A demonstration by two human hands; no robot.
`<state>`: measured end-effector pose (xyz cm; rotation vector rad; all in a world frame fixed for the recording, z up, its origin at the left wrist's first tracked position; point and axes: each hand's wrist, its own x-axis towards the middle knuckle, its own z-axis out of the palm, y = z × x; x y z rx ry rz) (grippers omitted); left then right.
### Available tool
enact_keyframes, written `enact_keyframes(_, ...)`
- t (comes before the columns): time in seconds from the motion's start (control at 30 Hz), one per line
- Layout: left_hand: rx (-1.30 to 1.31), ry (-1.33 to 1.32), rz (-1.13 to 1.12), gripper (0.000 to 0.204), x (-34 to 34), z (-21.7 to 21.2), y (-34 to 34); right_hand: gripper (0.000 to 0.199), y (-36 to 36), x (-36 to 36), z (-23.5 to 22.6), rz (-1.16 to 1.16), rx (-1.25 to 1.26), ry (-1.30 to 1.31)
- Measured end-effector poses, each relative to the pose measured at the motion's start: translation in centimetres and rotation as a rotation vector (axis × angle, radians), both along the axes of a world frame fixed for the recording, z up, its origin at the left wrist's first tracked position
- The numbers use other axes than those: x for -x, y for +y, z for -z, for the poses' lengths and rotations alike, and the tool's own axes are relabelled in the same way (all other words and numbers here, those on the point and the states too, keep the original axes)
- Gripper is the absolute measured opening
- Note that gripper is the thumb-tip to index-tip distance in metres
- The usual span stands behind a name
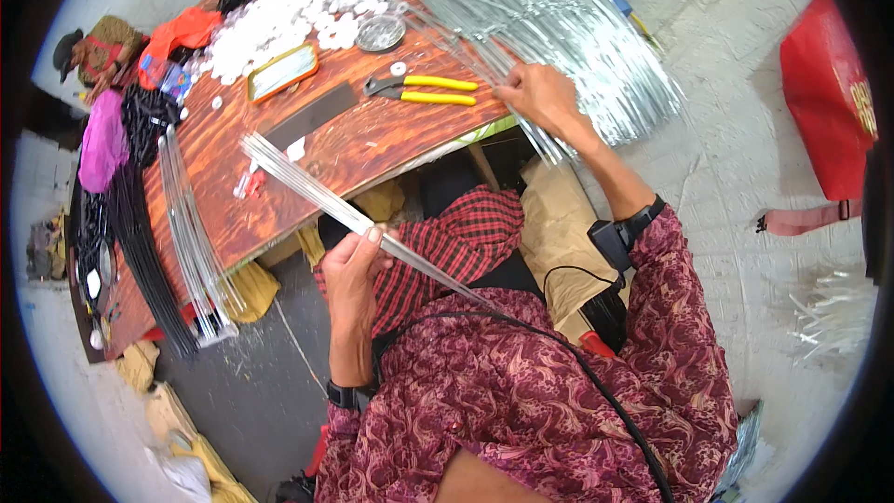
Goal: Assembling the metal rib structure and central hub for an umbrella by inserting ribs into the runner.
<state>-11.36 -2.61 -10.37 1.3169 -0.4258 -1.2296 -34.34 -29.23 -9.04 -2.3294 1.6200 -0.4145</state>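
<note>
My left hand (354, 265) is closed round a slim bundle of long, clear, silvery strips (303, 184), held slantwise above the table's near edge. The bundle's far end reaches over the wood and its other end runs toward my body. At the near right of the table, my right hand (543, 101) has its fingers curled and pinched on a few thin silvery strips (480, 58) at the edge of a big pile (549, 14). How many strips are between those fingers is hidden. Yellow-handled pliers (433, 90) lie just left of my right hand.
On the wooden table (372, 144) are a dark flat bar (312, 115), a yellow-rimmed tray (282, 73), a round dish (381, 33) and many white discs (279, 23). Black strands (144, 256) and more clear strips (191, 233) hang off the left side. A red bag (824, 98) is at right.
</note>
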Motion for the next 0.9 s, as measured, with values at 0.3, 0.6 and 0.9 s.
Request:
enact_keyframes(0.3, 0.092, 0.006, 0.034, 0.026, -0.5, 0.2, 0.7, 0.027, -1.8, -0.4, 0.0, 0.02, -0.027, 0.067)
enact_keyframes(0.6, 0.045, -0.015, 0.034, 0.029, -0.7, -0.6, 0.2, 0.017, -2.7, 1.5, -4.7, -0.071, -0.45, -0.607)
enact_keyframes(0.9, 0.05, -0.041, 0.03, 0.023, -0.2, -0.4, 0.4, 0.03, -3.1, 2.6, -10.8, -0.137, -0.235, -0.87)
